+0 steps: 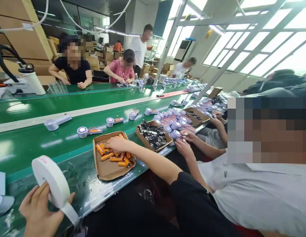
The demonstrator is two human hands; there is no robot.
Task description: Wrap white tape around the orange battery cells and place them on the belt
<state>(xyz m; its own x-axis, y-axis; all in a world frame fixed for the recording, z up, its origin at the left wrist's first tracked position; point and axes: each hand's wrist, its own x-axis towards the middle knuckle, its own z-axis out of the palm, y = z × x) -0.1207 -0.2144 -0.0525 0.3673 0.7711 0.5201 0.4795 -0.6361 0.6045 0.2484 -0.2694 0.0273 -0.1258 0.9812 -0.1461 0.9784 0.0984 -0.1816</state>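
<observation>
My left hand is at the bottom left, closed on a big roll of white tape. Its fingers reach into the core, and a loose tail of tape hangs below the roll. My right hand, on a bare arm with a black sleeve, reaches into a shallow cardboard tray on the green bench. Its fingers are curled down onto the orange cylindrical batteries at the tray's far end and pinch one of them.
Small white handheld fans lie along the green conveyor belt. A second cardboard tray holds black parts. A co-worker in a white shirt sits close on my right, hands on a fan. Other people work across the belt.
</observation>
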